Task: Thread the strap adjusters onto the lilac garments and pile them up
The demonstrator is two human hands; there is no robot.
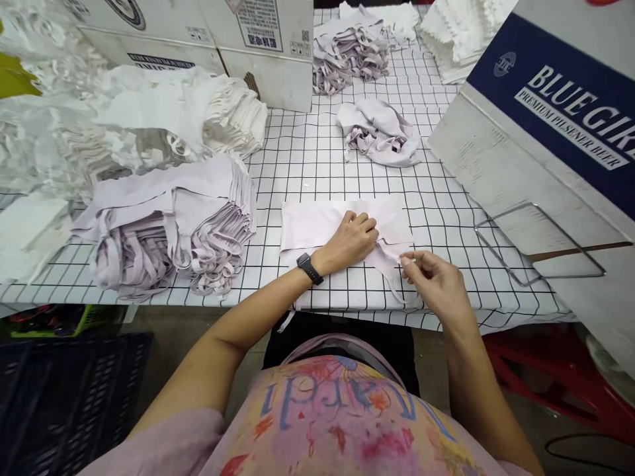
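A pale lilac garment [317, 225] lies flat on the grid-patterned table [307, 158] in front of me. My left hand [351, 239], with a black watch on the wrist, rests palm down on the garment's middle with the fingers curled and pressing the cloth. My right hand [432, 281] is just right of it near the table's front edge, thumb and forefinger pinched on a thin strap [389, 268] of the garment.
A tall stack of folded lilac garments [173, 231] sits at the left, with white ones [149, 119] behind it. A crumpled lilac piece [380, 132] and another lilac pile [350, 53] lie farther back. Cardboard boxes [268, 46] stand behind, and a blue-printed box [555, 132] at the right.
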